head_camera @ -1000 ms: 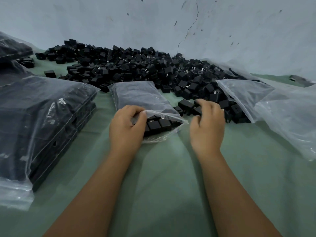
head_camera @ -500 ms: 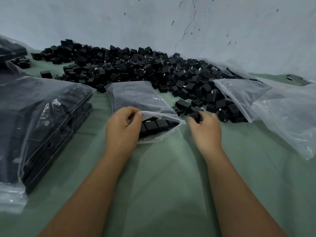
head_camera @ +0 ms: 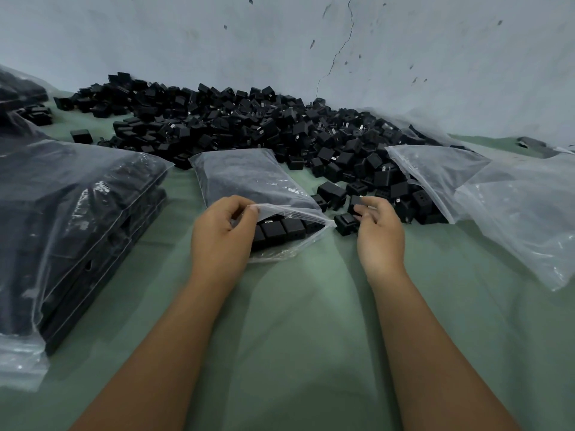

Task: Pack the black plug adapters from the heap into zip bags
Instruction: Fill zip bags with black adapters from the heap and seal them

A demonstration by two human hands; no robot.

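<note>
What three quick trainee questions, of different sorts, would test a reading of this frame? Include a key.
1. True or false: the left hand pinches the upper lip of the open zip bag.
2. The right hand holds: A) an empty bag, B) black adapters, C) nothing.
3. Fill in: the stack of filled bags lies on the person's ____ side.

Key: 1 true. 2 B, beside the bag's mouth, not yet inside. 3 left, on the green cloth, with the heap against the wall beyond.
</note>
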